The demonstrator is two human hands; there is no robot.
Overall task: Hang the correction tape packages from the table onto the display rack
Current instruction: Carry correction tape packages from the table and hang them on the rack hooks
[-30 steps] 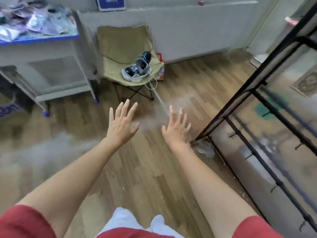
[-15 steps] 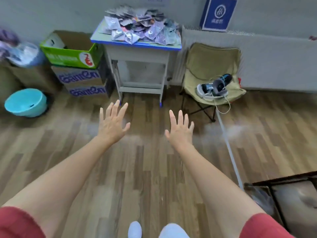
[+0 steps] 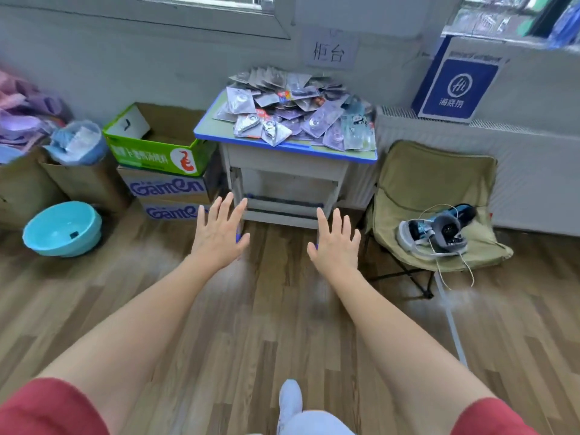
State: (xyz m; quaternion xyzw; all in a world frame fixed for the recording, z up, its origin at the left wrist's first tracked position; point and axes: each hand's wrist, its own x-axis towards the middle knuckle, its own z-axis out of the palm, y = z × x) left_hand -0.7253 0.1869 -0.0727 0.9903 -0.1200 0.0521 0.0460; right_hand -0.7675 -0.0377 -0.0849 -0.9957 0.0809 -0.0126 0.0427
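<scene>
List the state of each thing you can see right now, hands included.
left hand: open, holding nothing
right hand: open, holding nothing
correction tape packages: heaped loose on the table, none picked up
green box: top open, stacked on other cartons
blue basin: upright on the floor
folding chair: unfolded, headset lying on its seat

Table (image 3: 284, 148): blue-edged, grey-green top. Basin (image 3: 62, 229): turquoise. Chair (image 3: 433, 196): olive. Floor (image 3: 251, 324): brown woodgrain. Sleeves (image 3: 47, 406): red.
</scene>
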